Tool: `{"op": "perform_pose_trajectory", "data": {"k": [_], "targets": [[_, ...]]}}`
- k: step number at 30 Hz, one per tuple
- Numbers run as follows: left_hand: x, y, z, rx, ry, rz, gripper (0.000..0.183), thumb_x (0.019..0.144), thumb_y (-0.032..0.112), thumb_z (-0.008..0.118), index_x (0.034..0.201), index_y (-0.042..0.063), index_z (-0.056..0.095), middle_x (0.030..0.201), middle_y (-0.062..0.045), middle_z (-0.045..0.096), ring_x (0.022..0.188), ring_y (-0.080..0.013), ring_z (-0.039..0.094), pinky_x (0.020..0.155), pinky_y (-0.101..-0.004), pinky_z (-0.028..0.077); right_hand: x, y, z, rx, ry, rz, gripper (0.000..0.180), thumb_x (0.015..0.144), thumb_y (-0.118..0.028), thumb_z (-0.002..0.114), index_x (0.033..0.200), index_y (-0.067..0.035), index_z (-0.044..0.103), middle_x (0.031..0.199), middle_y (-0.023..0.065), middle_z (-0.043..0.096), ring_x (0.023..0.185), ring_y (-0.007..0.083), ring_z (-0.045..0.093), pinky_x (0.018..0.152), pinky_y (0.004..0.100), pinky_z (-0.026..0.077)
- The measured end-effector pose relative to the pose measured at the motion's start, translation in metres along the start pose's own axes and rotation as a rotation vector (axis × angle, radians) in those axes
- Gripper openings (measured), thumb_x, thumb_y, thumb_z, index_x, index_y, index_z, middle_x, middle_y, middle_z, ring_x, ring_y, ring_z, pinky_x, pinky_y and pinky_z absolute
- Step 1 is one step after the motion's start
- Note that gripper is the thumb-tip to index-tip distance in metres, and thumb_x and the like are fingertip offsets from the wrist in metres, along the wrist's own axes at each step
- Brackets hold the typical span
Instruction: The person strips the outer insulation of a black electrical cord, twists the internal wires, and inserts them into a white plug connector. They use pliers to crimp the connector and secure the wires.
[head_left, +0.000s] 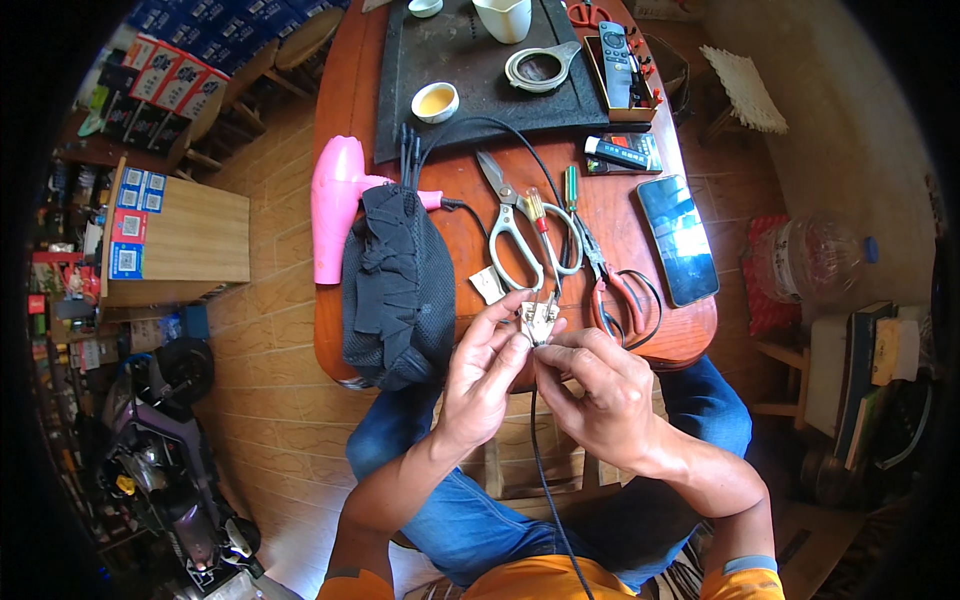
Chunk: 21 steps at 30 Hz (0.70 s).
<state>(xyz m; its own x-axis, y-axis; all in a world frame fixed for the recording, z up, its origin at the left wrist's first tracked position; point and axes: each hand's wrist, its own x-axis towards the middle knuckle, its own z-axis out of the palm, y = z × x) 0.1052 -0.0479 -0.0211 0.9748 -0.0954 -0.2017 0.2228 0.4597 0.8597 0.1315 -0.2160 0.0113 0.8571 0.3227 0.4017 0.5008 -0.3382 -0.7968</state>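
At the table's near edge, my left hand (484, 367) holds an opened white electrical plug (538, 319) between thumb and fingers. Metal parts show in its body, and its prongs point away from me. My right hand (600, 390) pinches the plug's lower end, where a black cord (536, 442) enters and hangs down over my lap. The fingertips hide the exact point of entry. Just beyond the plug lie a screwdriver with a clear and red handle (537, 208), scissors with pale handles (517, 247) and red-handled pliers (615, 300).
A pink hair dryer (335, 202) and a black mesh bag (397, 292) lie on the left. A smartphone (678, 240) and a green-handled screwdriver (571, 187) are to the right. Farther back stands a dark tea tray (465, 82) with a cup of tea (435, 102).
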Motion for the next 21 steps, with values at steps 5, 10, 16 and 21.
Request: {"op": "perform_pose_trajectory", "data": {"k": [5, 10, 16, 21], "targets": [[-0.001, 0.0, 0.002, 0.021, 0.068, -0.019, 0.044, 0.113, 0.007, 0.05, 0.156, 0.002, 0.041, 0.126, -0.01, 0.068, 0.113, -0.0121, 0.062, 0.101, -0.0289, 0.048, 0.002, 0.0, 0.001, 0.006, -0.027, 0.023, 0.026, 0.078, 0.008, 0.082, 0.101, 0.001, 0.072, 0.094, 0.0126, 0.072, 0.077, 0.0264, 0.073, 0.064, 0.0329, 0.059], [-0.001, 0.004, 0.001, 0.012, 0.07, -0.053, 0.047, 0.112, 0.009, 0.054, 0.156, 0.003, 0.039, 0.122, -0.007, 0.068, 0.109, -0.0082, 0.06, 0.095, -0.0259, 0.048, 0.005, 0.005, 0.003, -0.054, -0.023, -0.049, 0.024, 0.078, 0.008, 0.083, 0.095, 0.0, 0.068, 0.09, 0.0117, 0.072, 0.076, 0.0263, 0.073, 0.062, 0.0325, 0.057], [0.003, 0.009, 0.003, -0.002, 0.051, -0.035, 0.05, 0.107, 0.004, 0.061, 0.152, 0.001, 0.037, 0.126, -0.012, 0.069, 0.109, -0.009, 0.061, 0.092, -0.0248, 0.05, 0.002, 0.005, 0.008, -0.145, -0.014, -0.141, 0.023, 0.077, 0.01, 0.075, 0.095, -0.002, 0.065, 0.09, 0.0088, 0.069, 0.077, 0.026, 0.069, 0.063, 0.0354, 0.057], [0.004, 0.013, -0.001, 0.028, 0.048, -0.076, 0.049, 0.106, 0.002, 0.062, 0.149, 0.001, 0.039, 0.133, -0.02, 0.067, 0.119, -0.018, 0.065, 0.102, -0.0327, 0.052, 0.001, 0.004, 0.013, -0.178, -0.007, -0.181, 0.028, 0.078, 0.01, 0.078, 0.096, -0.002, 0.06, 0.088, 0.0101, 0.069, 0.074, 0.0252, 0.07, 0.061, 0.0343, 0.056]]}}
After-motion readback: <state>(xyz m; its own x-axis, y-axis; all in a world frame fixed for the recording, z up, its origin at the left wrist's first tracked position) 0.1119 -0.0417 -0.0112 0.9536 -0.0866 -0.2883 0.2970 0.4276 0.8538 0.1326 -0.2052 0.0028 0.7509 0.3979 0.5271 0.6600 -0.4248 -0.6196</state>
